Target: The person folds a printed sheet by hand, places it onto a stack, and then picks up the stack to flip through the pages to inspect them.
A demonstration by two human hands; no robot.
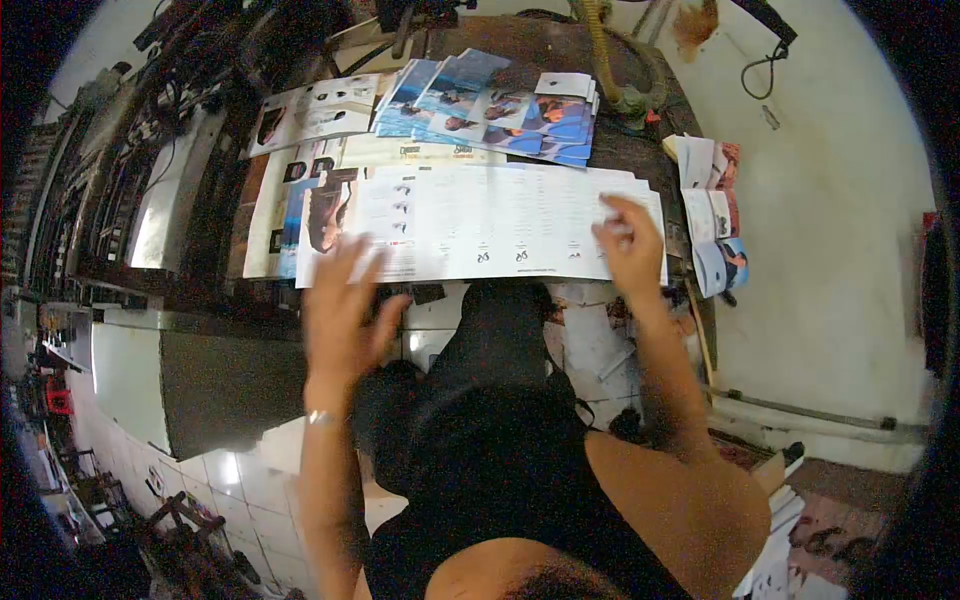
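A long stack of white printed sheets [545,215] lies across the near side of the table, with a photo panel at its left end and columns of small print. My left hand [340,310], slightly blurred, is at the stack's lower left edge with fingers spread and thumb apart. Over the right end of the stack is my right hand [632,245], its fingers loosely bent with a gap between index finger and thumb. Nothing shows in either hand. Behind the sheets, blue folded brochures [490,105] lie in an overlapping pile.
More printed sheets [320,115] lie at the back left of the dark wooden table [500,35]. Folded leaflets [712,215] hang off its right side by the wall. Dark machinery [130,200] stands to the left. Loose papers [590,345] lie below the table.
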